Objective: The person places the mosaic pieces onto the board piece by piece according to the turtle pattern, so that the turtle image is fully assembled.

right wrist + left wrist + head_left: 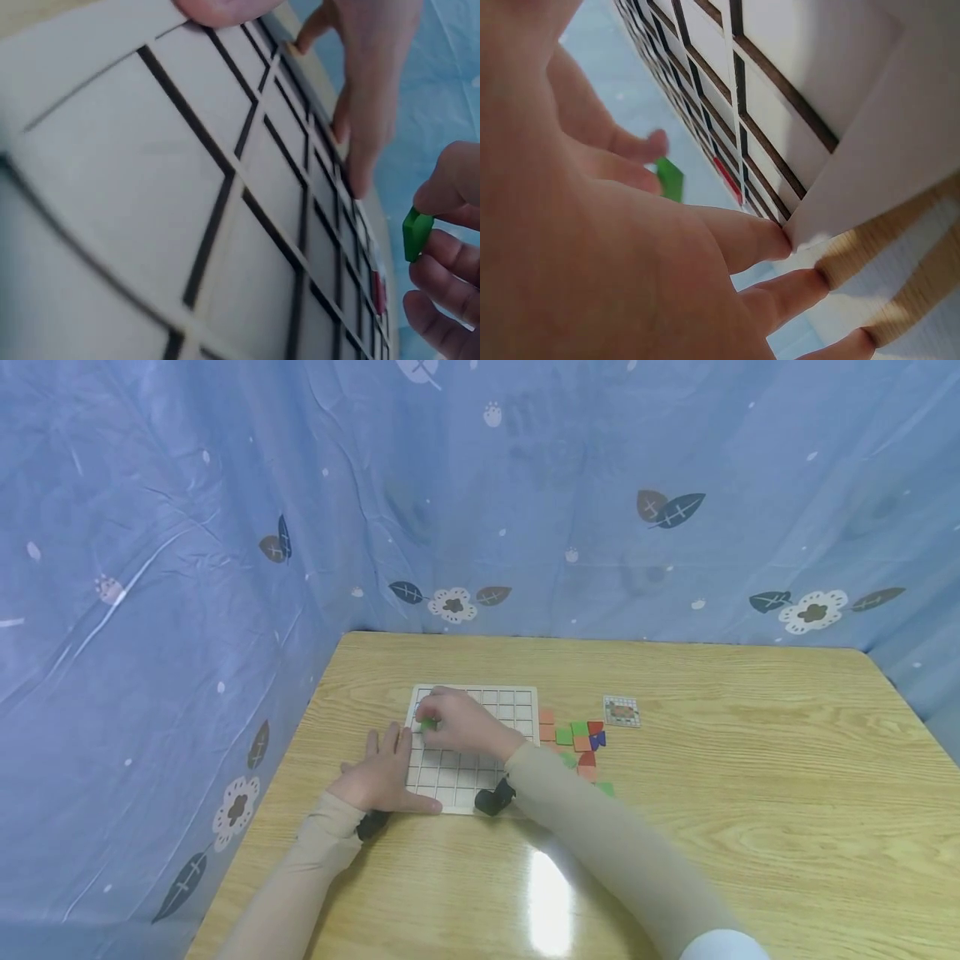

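Observation:
Over the far left part of a white grid board, my right hand pinches a small green tile between thumb and fingertips. The tile is held above the board's surface. My left hand lies with spread fingers along the board's left edge. Its thumb reaches over the near left corner, and a fingertip touches the board's side in the left wrist view. A red piece sits in the grid at the far left, below the green tile in the right wrist view.
Right of the board lie several loose tiles: orange, green, red and blue. My right forearm overlaps some of them. A small pattern card lies farther right on the wooden table. A blue curtain hangs behind.

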A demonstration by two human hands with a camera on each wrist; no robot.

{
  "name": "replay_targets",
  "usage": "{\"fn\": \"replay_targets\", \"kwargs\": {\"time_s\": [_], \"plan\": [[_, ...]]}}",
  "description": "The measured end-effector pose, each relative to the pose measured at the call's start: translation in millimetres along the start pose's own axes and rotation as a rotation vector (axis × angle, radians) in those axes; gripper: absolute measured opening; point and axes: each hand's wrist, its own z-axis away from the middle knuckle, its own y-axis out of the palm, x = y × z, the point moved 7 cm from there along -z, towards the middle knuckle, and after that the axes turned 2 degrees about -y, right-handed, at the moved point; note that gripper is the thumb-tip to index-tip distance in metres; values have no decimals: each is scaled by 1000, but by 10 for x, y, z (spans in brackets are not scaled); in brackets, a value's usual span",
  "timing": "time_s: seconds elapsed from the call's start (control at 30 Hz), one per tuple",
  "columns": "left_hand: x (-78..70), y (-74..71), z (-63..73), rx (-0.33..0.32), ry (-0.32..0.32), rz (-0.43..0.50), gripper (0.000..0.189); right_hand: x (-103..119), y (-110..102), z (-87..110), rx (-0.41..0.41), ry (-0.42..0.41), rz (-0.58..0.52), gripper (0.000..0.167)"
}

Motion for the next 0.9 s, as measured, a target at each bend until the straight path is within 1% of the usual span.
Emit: {"fn": "replay_targets", "kwargs": {"time_s": [0.07,0.2,0.37,0.7,0.9], "plan": [[-4,-8,0,1,4,7,140,4,30,-54,-3,-2,-9,24],[-15,-27,1,-1,11,16,140,-14,141,-158,11,-12,9,21],[-15,-22,-4,2,3,21,142,-42,245,-222,32,9,20,21],[-8,8,12,5,1,29,143,-48,288,-279,46,34,66,23],[-3,13,20,-8,8,24,141,-25,287,-282,36,30,84,22]]}}
